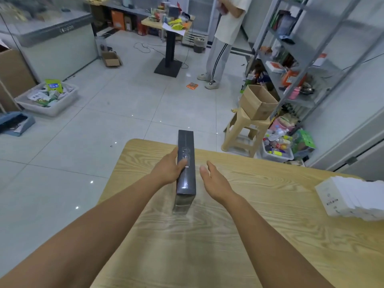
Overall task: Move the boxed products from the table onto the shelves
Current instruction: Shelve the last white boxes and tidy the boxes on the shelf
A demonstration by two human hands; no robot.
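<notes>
A long dark grey box [186, 173] stands on its narrow edge on the wooden table [259, 225], near the table's far side. My left hand [171, 168] grips its left face, thumb over the top edge. Just right of the box my right hand [214, 180] hovers with fingers straight, a small gap away from it. A stack of white boxes [353, 198] lies at the table's right edge. The grey metal shelves [299, 59] stand at the right, holding assorted goods.
A beige plastic stool [243, 134] with an open cardboard box [257, 101] stands between table and shelves. Bins of bottles [278, 146] sit on the floor below the shelves. A person [222, 42] stands ahead near a small black-pedestal table [169, 44]. A white crate [47, 98] sits at the left.
</notes>
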